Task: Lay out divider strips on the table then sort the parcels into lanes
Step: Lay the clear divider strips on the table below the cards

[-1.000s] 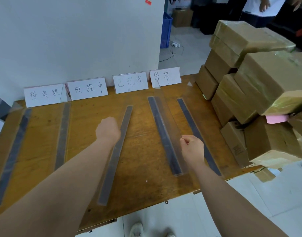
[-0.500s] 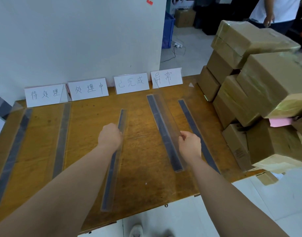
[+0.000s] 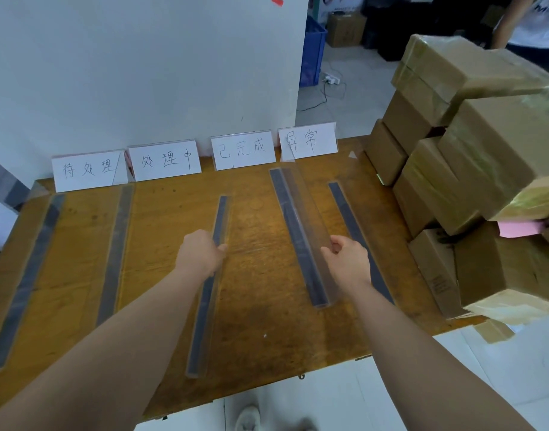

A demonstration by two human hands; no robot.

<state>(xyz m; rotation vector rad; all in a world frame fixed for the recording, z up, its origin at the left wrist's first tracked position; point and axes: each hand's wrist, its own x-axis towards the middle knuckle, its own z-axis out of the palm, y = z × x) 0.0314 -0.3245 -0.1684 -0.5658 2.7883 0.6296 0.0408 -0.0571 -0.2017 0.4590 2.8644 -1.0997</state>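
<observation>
- Left hand (image 3: 201,253) grips a long clear plastic, dark-banded strip (image 3: 203,309).
- Right hand (image 3: 349,259) pinches a matching strip (image 3: 293,225); taped brown cardboard parcels (image 3: 497,157) stack to its right.

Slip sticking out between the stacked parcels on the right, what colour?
The slip is pink; head view shows it.

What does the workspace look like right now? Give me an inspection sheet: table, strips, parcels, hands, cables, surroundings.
Surface: wooden table, worn top.
Job's things: five divider strips lie lengthwise; parcels stacked at the right edge, none in a lane; four label cards stand at the back.
Clutter: pink slip tucked among the parcels.
Hands: left hand grips the third strip from the left; right hand pinches the fourth strip.
Cables: power strip and cable on the floor behind.
Surroundings: white wall, blue crate, a person standing behind.
</observation>
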